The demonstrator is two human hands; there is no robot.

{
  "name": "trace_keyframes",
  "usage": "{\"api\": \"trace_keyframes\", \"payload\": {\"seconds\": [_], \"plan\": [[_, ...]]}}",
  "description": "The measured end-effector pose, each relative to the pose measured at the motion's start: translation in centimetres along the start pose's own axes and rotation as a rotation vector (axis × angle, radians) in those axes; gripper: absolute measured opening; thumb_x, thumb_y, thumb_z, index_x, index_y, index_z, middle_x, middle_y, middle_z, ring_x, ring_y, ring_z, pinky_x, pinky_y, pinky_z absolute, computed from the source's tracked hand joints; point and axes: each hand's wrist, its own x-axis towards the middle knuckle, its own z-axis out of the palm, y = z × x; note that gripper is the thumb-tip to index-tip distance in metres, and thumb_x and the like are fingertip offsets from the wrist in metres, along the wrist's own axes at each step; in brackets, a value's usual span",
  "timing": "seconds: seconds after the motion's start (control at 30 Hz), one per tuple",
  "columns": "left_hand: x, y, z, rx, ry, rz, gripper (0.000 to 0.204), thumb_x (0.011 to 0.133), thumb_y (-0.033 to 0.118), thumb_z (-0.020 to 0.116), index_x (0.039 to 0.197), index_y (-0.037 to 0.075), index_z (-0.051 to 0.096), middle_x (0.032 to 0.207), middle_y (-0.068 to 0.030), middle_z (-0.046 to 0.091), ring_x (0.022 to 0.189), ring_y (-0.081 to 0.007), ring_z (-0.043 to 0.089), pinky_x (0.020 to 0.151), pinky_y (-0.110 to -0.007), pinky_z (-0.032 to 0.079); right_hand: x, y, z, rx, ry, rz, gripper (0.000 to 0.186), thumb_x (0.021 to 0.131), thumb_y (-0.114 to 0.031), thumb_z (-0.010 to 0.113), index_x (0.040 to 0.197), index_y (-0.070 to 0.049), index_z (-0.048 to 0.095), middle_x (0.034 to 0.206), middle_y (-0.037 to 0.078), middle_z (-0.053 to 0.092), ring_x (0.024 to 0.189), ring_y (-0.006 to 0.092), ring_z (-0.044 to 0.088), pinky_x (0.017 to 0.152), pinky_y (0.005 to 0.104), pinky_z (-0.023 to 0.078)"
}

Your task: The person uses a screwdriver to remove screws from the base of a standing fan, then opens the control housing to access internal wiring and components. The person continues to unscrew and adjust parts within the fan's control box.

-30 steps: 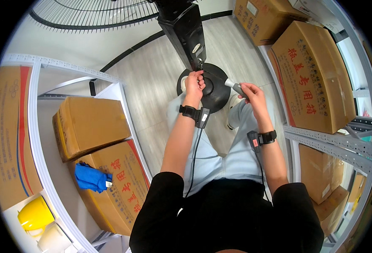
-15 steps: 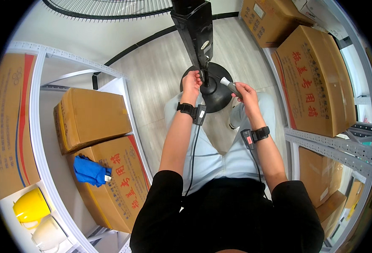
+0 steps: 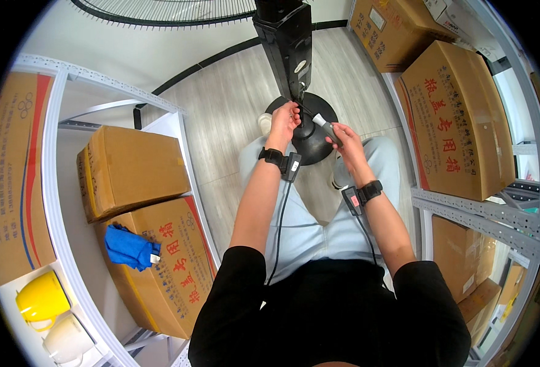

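The black fan stand has a thick upper column (image 3: 285,49) and a round base (image 3: 325,144) on the floor between my legs. At the foot of the column, my left hand (image 3: 285,119) is closed, its fingers pressed together; whatever they hold is too small or hidden. Just to the right, my right hand (image 3: 346,144) grips a grey-handled tool with a white front end (image 3: 328,129), which looks like a screwdriver. Its white end points up and left at the column foot, and a thin dark line runs from it that way.
Metal shelving flanks me. Cartons (image 3: 136,168) fill the left rack, with a blue cloth (image 3: 129,248), a yellow mug (image 3: 42,298) and a white mug (image 3: 68,339). More cartons (image 3: 447,122) are on the right rack. The fan's wire guard (image 3: 166,12) overhangs the far side.
My right hand has shifted slightly left and down with the tool, bringing its white end closer to the column foot. My left hand has moved a little right, still closed.
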Motion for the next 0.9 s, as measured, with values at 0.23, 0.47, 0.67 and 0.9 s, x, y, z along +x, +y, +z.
{"api": "trace_keyframes", "payload": {"seconds": [0.23,0.47,0.67,0.9], "plan": [[0.4,-0.9,0.3,0.058,-0.067,-0.011,0.017,0.095,0.018,0.057,0.092,0.003,0.065,0.073,-0.0016,0.057,0.06,-0.0105,0.051,0.054,-0.025,0.045,0.7,0.5,-0.9,0.041,-0.102,0.017,0.025,0.098,-0.025,0.059,0.118,-0.011,0.062,0.103,-0.001,0.067,0.083,0.0085,0.064,0.068,0.0215,0.044],[0.6,-1.6,0.9,-0.035,-0.062,-0.016,0.018,0.097,0.018,0.054,0.094,0.003,0.064,0.072,-0.0007,0.054,0.06,-0.0105,0.05,0.053,-0.026,0.044,1.4,2.3,-1.1,-0.273,-0.075,-0.247,0.029,0.093,-0.018,0.066,0.12,-0.011,0.061,0.104,-0.002,0.066,0.092,0.0092,0.062,0.073,0.0235,0.045],[0.5,-2.0,1.1,-0.084,-0.027,0.002,0.017,0.098,0.019,0.054,0.091,0.004,0.06,0.071,0.0002,0.048,0.058,-0.0106,0.045,0.051,-0.026,0.04,0.8,0.8,-0.6,-0.09,-0.097,-0.06,0.027,0.096,-0.021,0.062,0.12,-0.008,0.061,0.099,0.0,0.066,0.083,0.0091,0.065,0.063,0.0212,0.044],[0.2,-2.0,1.9,-0.098,0.004,0.035,0.019,0.1,0.021,0.054,0.092,0.004,0.059,0.071,0.0001,0.047,0.058,-0.0106,0.045,0.052,-0.026,0.039,1.4,0.2,-0.6,-0.243,-0.099,-0.204,0.03,0.1,-0.025,0.054,0.122,-0.005,0.059,0.099,0.003,0.067,0.072,0.0089,0.065,0.054,0.0201,0.044]]}}
